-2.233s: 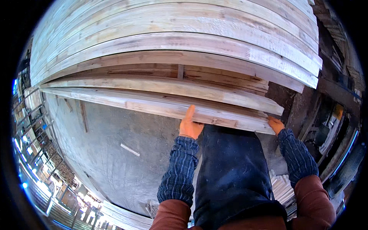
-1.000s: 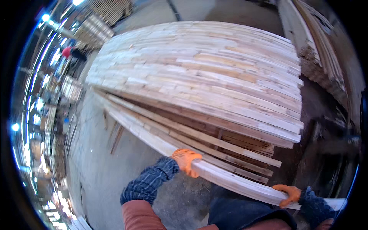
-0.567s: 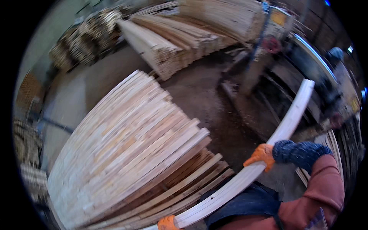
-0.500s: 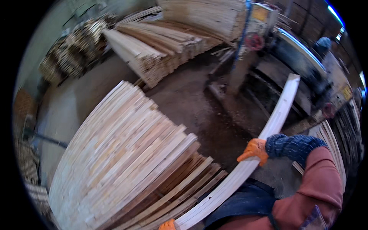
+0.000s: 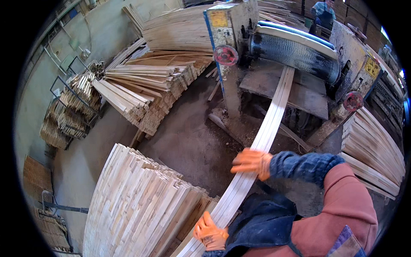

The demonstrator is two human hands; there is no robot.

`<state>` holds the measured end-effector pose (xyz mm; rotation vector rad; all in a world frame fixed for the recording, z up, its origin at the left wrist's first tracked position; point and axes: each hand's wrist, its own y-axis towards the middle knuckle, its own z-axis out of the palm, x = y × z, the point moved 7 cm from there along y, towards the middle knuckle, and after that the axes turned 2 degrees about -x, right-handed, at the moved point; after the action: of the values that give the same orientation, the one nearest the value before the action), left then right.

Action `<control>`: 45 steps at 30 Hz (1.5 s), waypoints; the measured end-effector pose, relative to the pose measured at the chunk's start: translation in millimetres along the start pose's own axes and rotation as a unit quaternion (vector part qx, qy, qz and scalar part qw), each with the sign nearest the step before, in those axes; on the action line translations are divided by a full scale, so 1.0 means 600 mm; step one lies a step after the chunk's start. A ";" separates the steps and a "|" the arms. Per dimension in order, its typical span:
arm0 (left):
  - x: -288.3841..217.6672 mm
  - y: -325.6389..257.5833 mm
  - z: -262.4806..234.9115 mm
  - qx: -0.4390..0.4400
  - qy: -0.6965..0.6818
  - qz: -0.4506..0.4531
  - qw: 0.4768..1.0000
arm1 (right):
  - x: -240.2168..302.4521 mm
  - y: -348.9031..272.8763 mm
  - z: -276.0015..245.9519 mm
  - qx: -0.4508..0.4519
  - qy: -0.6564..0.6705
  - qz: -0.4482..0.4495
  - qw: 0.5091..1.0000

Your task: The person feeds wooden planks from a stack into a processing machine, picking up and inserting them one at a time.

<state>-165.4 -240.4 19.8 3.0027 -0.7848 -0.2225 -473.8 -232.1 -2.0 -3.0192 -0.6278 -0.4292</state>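
Observation:
A few long, pale wooden strips (image 5: pixel 272 124) lie side by side as one band. They slope from the lower edge up to a roller machine. Their far end lies on its metal bed (image 5: pixel 306 88), below the ribbed dark roller (image 5: pixel 295 53). My right hand (image 5: pixel 252 163), in an orange glove, rests across the strips with its fingers stretched out flat. Nearer the lower edge, my left hand (image 5: pixel 211 232), also gloved in orange, is closed over the strips. Its underside is hidden. The strips' near end runs out of view at the bottom.
A large stack of wooden strips (image 5: pixel 132 201) stands at my left. Beyond it are another stack (image 5: pixel 158 100) and bundled strips (image 5: pixel 72 113) by the wall. More strips (image 5: pixel 374 150) lie at the right. Red handwheels (image 5: pixel 225 55) jut from the machine's posts. A person (image 5: pixel 324 13) stands behind it.
The view has swung right toward the machine. The strips' far end now lies at the roller. My right hand has flattened out on them, and my left hand has come further into view.

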 end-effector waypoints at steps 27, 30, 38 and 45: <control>0.095 -0.080 0.026 0.069 -0.003 -0.024 0.997 | -0.047 -0.041 0.013 -0.010 -0.022 0.100 0.995; 0.018 -0.071 0.034 0.138 -0.039 -0.050 0.988 | 0.088 0.005 0.054 0.075 -0.042 -0.041 0.995; 0.060 -0.149 0.005 0.024 -0.105 -0.053 0.993 | 0.038 -0.011 0.036 0.126 -0.034 0.004 0.991; 0.297 -0.314 -0.042 0.094 0.044 -0.164 0.981 | -0.117 -0.062 0.010 0.129 -0.103 0.107 0.980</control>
<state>83.2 -163.2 9.2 3.2803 -0.3132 -0.0198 -548.7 -224.7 -28.2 -2.8561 -0.3274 -0.0221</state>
